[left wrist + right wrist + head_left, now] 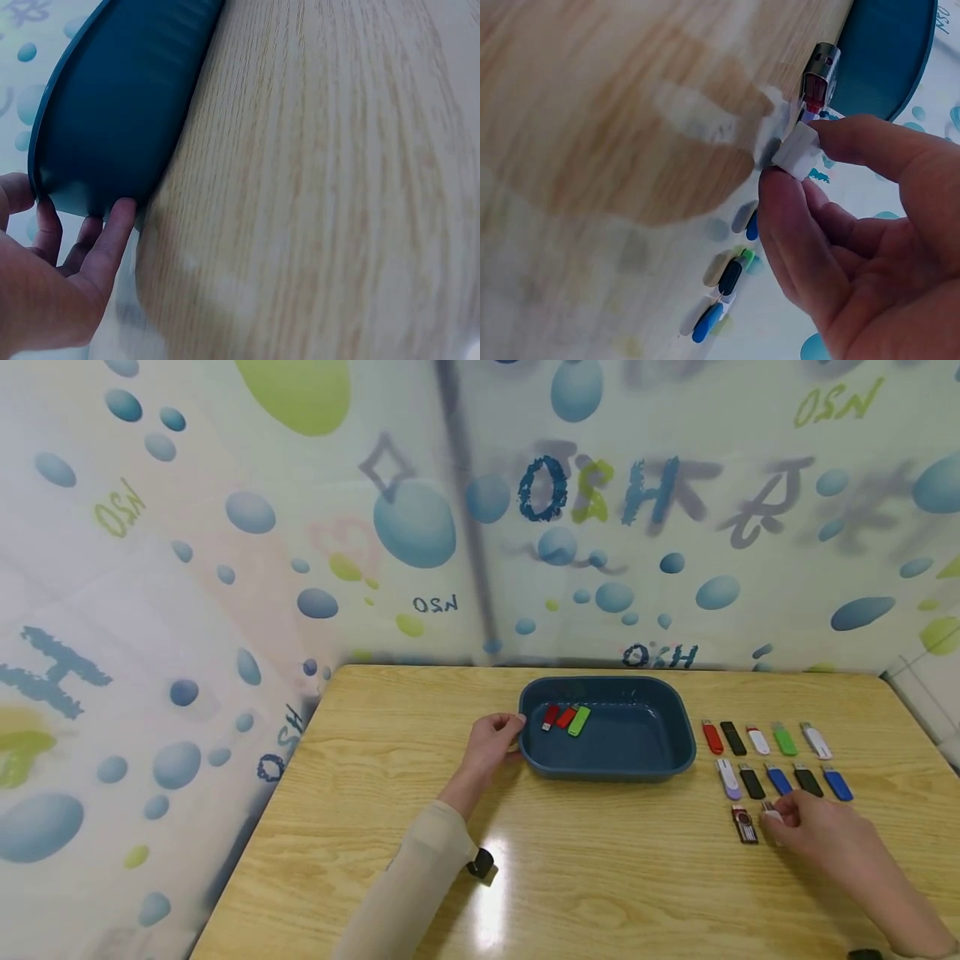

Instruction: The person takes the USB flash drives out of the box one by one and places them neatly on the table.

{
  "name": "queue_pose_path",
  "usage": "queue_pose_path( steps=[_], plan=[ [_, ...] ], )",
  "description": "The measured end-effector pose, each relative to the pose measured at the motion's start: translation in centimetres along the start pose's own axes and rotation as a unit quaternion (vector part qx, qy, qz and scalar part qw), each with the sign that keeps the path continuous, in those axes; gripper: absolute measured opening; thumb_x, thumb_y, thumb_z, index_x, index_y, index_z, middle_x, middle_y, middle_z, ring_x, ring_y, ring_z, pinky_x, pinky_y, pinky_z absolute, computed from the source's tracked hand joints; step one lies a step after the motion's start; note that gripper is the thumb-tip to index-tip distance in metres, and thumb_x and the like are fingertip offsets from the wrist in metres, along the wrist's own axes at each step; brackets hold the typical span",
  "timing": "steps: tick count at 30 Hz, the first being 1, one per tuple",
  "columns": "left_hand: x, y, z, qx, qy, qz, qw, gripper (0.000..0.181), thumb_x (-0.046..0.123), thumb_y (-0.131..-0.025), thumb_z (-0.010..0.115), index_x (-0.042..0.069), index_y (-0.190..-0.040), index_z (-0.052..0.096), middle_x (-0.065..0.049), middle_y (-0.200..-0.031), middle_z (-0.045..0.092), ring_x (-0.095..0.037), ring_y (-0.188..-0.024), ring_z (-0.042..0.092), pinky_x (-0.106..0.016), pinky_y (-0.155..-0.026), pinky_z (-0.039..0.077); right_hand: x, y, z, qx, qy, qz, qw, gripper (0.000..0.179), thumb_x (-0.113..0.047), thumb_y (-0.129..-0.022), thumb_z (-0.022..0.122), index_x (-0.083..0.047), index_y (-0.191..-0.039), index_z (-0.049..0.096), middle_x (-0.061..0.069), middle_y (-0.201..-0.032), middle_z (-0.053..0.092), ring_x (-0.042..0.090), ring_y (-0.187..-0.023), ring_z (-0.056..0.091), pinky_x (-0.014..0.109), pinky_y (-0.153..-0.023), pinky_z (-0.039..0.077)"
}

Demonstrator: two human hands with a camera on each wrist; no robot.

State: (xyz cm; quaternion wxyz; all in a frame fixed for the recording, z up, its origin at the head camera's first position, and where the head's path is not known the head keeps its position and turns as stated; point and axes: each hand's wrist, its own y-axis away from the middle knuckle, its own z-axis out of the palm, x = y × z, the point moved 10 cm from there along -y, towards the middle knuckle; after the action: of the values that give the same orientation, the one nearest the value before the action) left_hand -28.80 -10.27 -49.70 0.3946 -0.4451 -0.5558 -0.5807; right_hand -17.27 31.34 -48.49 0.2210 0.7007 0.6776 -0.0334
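My left hand grips the left end of a dark blue plastic basin. In the left wrist view the thumb sits at the rim and the fingertips press on the outer wall. Inside the basin lie a dark red USB stick, a red one and a green one. My right hand pinches a white USB stick between thumb and fingers, at the front row. Just left of it lies a dark red and silver swivel USB stick.
Right of the basin, several USB sticks lie in rows on the wooden table, among them a red one, a light green one and a blue one. A patterned curtain hangs behind the table.
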Motion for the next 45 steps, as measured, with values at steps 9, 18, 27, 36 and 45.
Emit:
queue_pose_path(
  steps=[9,18,27,36,45],
  plan=[
    [0.0,0.2,-0.1,0.009,0.005,0.014,0.9999,0.037,0.027,-0.105,0.063,-0.008,-0.118,0.064,-0.008,-0.103,0.058,-0.017,-0.091,0.057,-0.039,-0.084,0.063,-0.2,-0.2,0.6,-0.009,0.009,0.011,0.9999,0.028,-0.025,-0.094,0.069,0.003,-0.090,0.065,0.001,-0.074,0.055,0.021,-0.067,0.049,0.035,-0.057,0.039],
    [-0.1,0.0,-0.1,0.012,0.005,0.016,0.9998,0.034,0.025,-0.104,0.063,-0.006,-0.115,0.065,-0.009,-0.102,0.059,-0.017,-0.089,0.059,-0.037,-0.081,0.064,0.0,-0.5,1.0,-0.018,0.015,0.024,0.9994,0.029,-0.025,-0.095,0.069,0.004,-0.091,0.066,0.002,-0.073,0.054,0.021,-0.067,0.049,0.034,-0.056,0.037],
    [0.0,0.3,-0.1,0.008,0.000,0.016,0.9998,0.038,0.026,-0.105,0.062,-0.010,-0.119,0.064,-0.011,-0.103,0.060,-0.017,-0.089,0.058,-0.040,-0.082,0.063,-0.3,-0.3,0.8,-0.015,0.020,0.019,0.9995,0.027,-0.025,-0.096,0.069,0.002,-0.090,0.066,0.001,-0.071,0.051,0.021,-0.065,0.047,0.033,-0.055,0.034],
    [0.7,0.6,0.1,-0.005,0.002,0.010,0.9999,0.038,0.018,-0.106,0.059,-0.016,-0.122,0.060,-0.023,-0.111,0.060,-0.025,-0.096,0.060,-0.043,-0.086,0.062,-0.6,-0.2,0.7,-0.013,0.023,0.015,0.9995,0.027,-0.028,-0.097,0.067,-0.004,-0.084,0.064,0.000,-0.068,0.048,0.020,-0.063,0.046,0.032,-0.055,0.031],
    [3.3,3.1,0.4,-0.004,-0.001,0.014,0.9999,0.036,0.016,-0.106,0.058,-0.016,-0.121,0.060,-0.025,-0.112,0.060,-0.028,-0.099,0.061,-0.042,-0.087,0.062,-0.4,0.2,-0.1,-0.028,0.008,0.033,0.9990,0.043,-0.039,-0.101,0.061,0.002,-0.087,0.063,0.005,-0.073,0.056,0.023,-0.069,0.053,0.037,-0.059,0.044]
  ],
)
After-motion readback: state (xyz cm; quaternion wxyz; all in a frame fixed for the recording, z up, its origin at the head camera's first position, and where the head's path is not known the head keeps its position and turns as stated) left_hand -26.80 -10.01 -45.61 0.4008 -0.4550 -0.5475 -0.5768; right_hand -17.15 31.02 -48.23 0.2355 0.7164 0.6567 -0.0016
